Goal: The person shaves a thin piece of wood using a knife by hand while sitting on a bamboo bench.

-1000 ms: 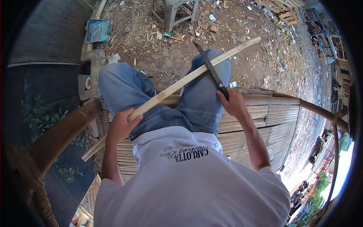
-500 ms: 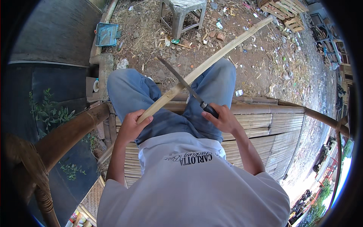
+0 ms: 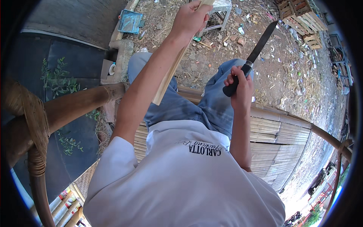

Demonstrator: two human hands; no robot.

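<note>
My left hand [image 3: 191, 19], reached far forward, is closed around a pale bamboo strip [image 3: 169, 80]. The strip's near end hangs above my left thigh, and its upper part runs out past the top edge of the view. In my right hand [image 3: 241, 85], over my right knee, is the black handle of a knife [image 3: 261, 44]. Its long dark blade points up and to the right, apart from the strip. My left forearm hides part of the strip.
I sit on a slatted bamboo bench [image 3: 280, 143] with a bamboo pole armrest [image 3: 81, 108] at left. Ahead are a plastic stool [image 3: 224, 17], a blue tray [image 3: 129, 22] and wooden crates [image 3: 302, 19] on littered ground. Leafy plants [image 3: 60, 81] grow beside a dark panel.
My left hand has moved far forward along with the bamboo strip. My right hand has lifted the knife off the strip, and the blade has swung from pointing left to pointing right.
</note>
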